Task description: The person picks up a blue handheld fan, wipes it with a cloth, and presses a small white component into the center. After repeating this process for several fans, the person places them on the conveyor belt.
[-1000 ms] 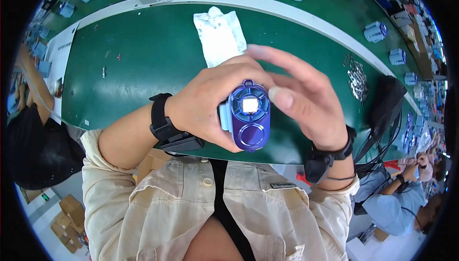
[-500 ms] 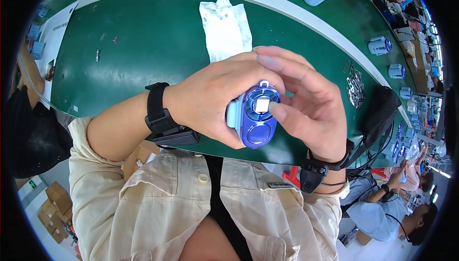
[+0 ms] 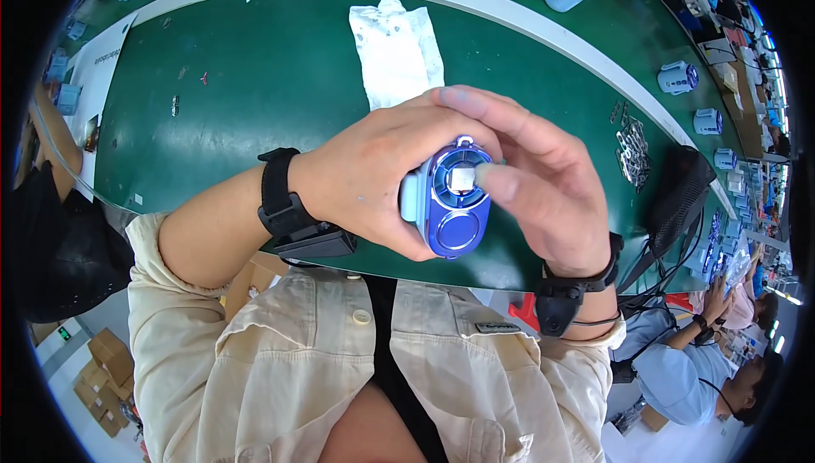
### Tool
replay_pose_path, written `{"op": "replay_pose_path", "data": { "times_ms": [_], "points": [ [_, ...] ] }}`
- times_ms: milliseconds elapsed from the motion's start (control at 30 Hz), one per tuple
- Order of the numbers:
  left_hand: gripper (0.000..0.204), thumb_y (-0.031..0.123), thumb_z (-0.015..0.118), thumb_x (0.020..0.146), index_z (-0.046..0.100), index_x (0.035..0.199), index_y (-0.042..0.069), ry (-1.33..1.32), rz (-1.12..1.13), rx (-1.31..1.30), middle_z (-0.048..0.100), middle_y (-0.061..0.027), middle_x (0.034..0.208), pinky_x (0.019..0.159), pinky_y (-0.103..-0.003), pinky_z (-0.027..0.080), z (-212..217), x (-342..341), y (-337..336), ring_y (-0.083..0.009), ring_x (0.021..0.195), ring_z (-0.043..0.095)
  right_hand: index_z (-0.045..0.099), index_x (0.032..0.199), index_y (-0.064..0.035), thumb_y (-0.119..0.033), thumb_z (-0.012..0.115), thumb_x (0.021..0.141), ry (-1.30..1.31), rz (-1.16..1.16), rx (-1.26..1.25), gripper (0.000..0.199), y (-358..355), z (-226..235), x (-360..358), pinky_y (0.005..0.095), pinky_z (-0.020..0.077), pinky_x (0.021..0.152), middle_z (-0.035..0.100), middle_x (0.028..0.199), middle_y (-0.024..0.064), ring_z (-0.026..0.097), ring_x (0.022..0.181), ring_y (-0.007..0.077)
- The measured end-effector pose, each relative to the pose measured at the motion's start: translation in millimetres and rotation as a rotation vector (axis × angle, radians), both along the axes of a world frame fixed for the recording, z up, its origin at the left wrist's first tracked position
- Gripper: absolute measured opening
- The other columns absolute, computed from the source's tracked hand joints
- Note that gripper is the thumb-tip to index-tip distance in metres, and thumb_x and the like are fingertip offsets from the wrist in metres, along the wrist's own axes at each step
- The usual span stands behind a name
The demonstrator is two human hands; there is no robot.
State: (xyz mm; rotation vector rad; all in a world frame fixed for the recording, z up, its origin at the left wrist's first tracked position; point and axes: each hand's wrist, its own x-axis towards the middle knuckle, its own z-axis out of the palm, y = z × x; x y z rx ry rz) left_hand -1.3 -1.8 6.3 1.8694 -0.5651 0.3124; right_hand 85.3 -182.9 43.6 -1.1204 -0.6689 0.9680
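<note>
- Oblong device with glossy blue-purple plastic face and light-blue side [image 3: 458, 232]: held up over the near part of the green tabletop [image 3: 238, 64].
- Change vs 1 s ago: right thumb has closed the gap to the silvery-white square piece [image 3: 461, 179] in its round vent; work seems centred there now.
- Left hand [image 3: 365, 157]: clamped round device.
- Right hand [image 3: 552, 187]: half-open, thumb and fingers apart; thumb tip at square's edge, pressure can't tell.
</note>
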Motion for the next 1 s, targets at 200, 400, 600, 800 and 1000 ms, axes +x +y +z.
{"op": "replay_pose_path", "data": {
  "times_ms": [200,400,600,800,1000],
  "points": [
    [0.061,0.018,0.085,0.055,0.056,0.109,0.010,0.042,-0.061,-0.043,0.063,-0.0073,0.098,0.075,-0.037,0.051,-4,-1,-2,-0.0295,0.086,0.062,0.052,0.133,0.0028,0.003,0.071,0.080,-0.042,0.012,-0.055,0.057,2,-4,-6,0.0340,0.0417,0.103,0.053,0.135,0.0140,0.053,0.122,0.0219],
    [0.060,0.018,0.086,0.056,0.057,0.108,0.010,0.071,-0.102,-0.014,0.063,-0.0081,0.094,0.071,-0.036,0.051,-6,0,-2,-0.0294,0.082,0.063,0.049,0.136,0.0040,0.003,0.071,0.080,0.060,0.166,-0.104,0.060,3,-4,6,0.0351,0.0387,0.107,0.052,0.138,0.0144,0.051,0.125,0.0223],
    [0.078,0.018,0.088,0.055,0.047,0.121,0.009,0.049,-0.106,-0.063,0.060,-0.0101,0.107,0.082,-0.035,0.051,-3,4,6,-0.0274,0.093,0.063,0.036,0.145,0.0018,-0.008,0.079,0.075,0.153,0.107,0.013,0.083,7,-4,5,0.0379,0.0332,0.111,0.041,0.146,0.0182,0.043,0.133,0.0260],
    [0.110,0.020,0.092,0.055,0.022,0.140,0.010,-0.159,-0.107,-0.363,0.042,-0.0168,0.133,0.096,-0.039,0.046,-19,9,4,-0.0271,0.117,0.053,0.038,0.144,-0.0021,-0.023,0.085,0.071,-0.714,0.061,0.153,0.089,12,-4,0,0.0404,0.0357,0.108,0.030,0.150,0.0210,0.035,0.137,0.0332],
    [0.130,0.024,0.095,0.053,0.005,0.146,0.011,-0.219,0.128,-0.297,0.029,-0.0203,0.141,0.101,-0.045,0.040,-26,13,9,-0.0305,0.130,0.039,0.040,0.138,-0.0029,-0.013,0.080,0.069,-0.787,0.113,0.039,0.081,25,12,19,0.0387,0.0361,0.108,0.028,0.150,0.0194,0.035,0.137,0.0301]
  ]
}}
